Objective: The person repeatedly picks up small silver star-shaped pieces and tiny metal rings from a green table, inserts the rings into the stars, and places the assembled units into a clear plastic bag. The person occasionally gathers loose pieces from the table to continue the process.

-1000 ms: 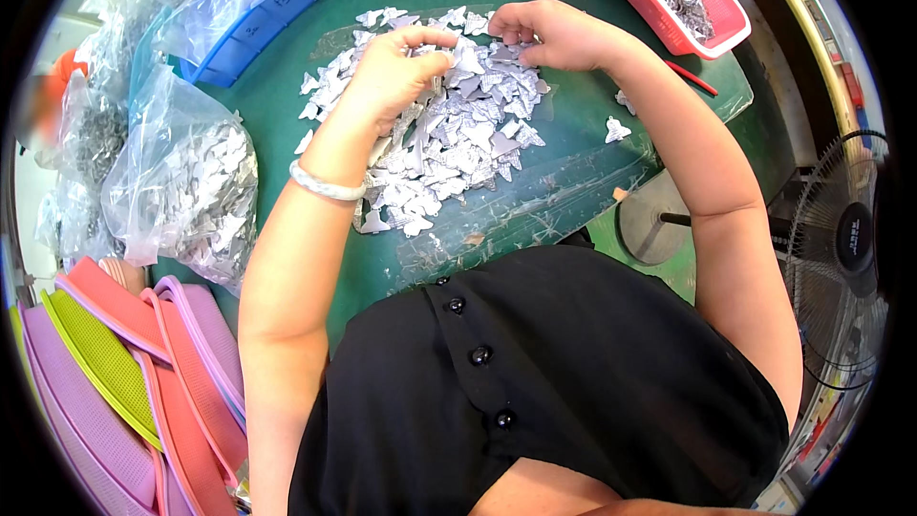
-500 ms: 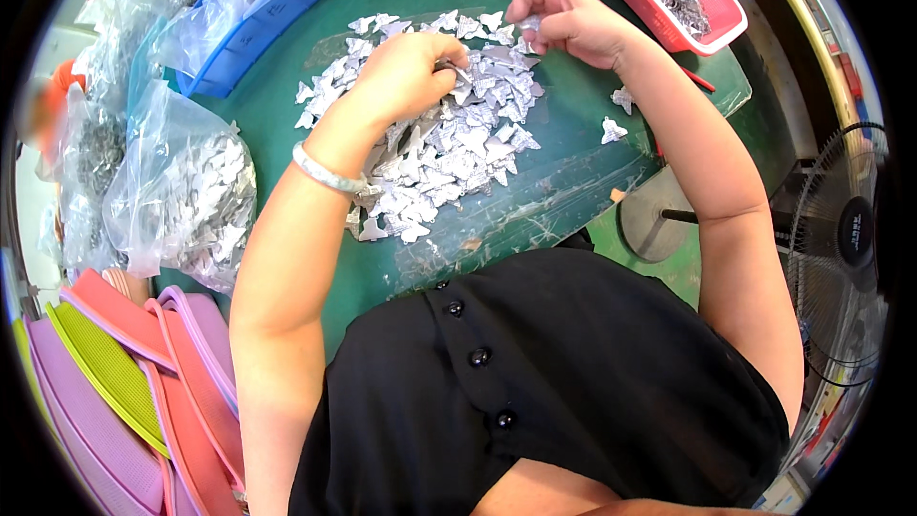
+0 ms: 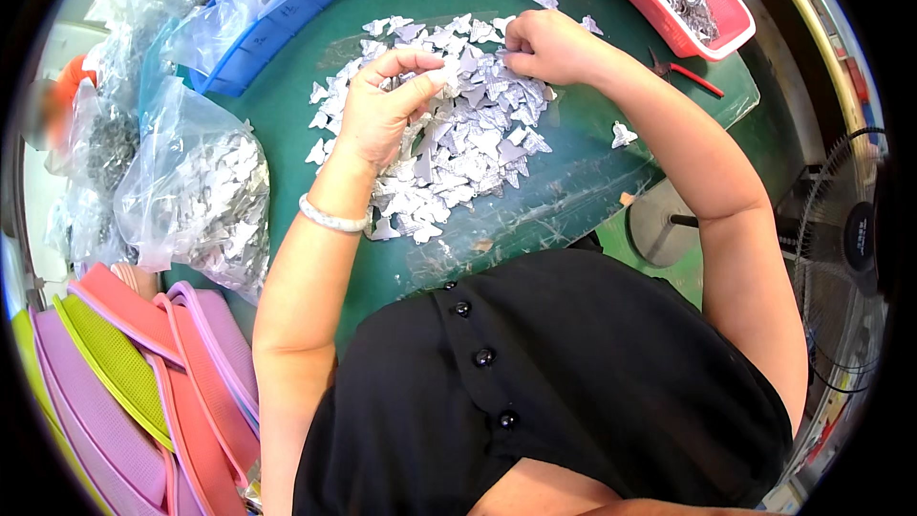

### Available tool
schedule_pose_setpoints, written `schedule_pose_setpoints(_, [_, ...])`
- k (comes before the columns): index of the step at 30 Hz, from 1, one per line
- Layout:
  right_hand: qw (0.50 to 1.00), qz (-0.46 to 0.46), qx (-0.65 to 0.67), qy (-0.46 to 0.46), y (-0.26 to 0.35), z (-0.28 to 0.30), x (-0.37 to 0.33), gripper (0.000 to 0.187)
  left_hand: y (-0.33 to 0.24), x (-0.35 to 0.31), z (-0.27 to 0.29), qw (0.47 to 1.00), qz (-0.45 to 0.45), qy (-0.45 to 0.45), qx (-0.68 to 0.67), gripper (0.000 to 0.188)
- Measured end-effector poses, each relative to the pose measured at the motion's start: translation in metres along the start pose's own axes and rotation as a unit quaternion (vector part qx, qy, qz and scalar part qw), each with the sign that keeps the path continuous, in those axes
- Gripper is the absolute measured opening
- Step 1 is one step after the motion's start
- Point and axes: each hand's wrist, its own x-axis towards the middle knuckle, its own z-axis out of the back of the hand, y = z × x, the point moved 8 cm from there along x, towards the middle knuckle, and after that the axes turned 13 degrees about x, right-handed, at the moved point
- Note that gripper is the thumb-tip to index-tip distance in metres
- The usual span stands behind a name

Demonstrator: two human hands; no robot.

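A heap of small, flat, silvery butterfly-shaped metal pieces lies on the green table. My left hand, with a pale bracelet at the wrist, is over the heap's left side. Its thumb and forefinger pinch one pale silvery piece. At the heap's upper right edge is my right hand, its fingers curled and closed down by the pieces. Whatever the fingertips hold is hidden. Beyond that hand lie two loose pieces, one at the far side and one beside the knuckles.
A pink basket of metal parts stands far right, with red-handled pliers near it. Left are a blue bin, a clear bag of silvery pieces and stacked coloured baskets. A fan stands right.
My left hand has turned and drawn back slightly, its pinched piece now showing. My right hand has moved down to the heap's edge, and loose pieces now show beyond it.
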Motion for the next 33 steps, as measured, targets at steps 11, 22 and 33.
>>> schedule_pose_setpoints(11, [0.783,-0.159,0.601,-0.027,0.007,-0.011,-0.009,0.010,0.004,-0.012,-0.015,0.983,0.050,-0.021,-0.176,0.041])
schedule_pose_setpoints(22, [0.928,0.061,0.368,0.012,0.107,-0.009,-0.003,0.006,0.038,-0.024,-0.027,0.904,0.180,-0.034,-0.387,0.016])
schedule_pose_setpoints(33, [0.921,0.322,0.212,0.060,0.193,-0.013,-0.023,0.017,0.036,-0.034,-0.008,0.892,0.101,-0.023,-0.440,0.034])
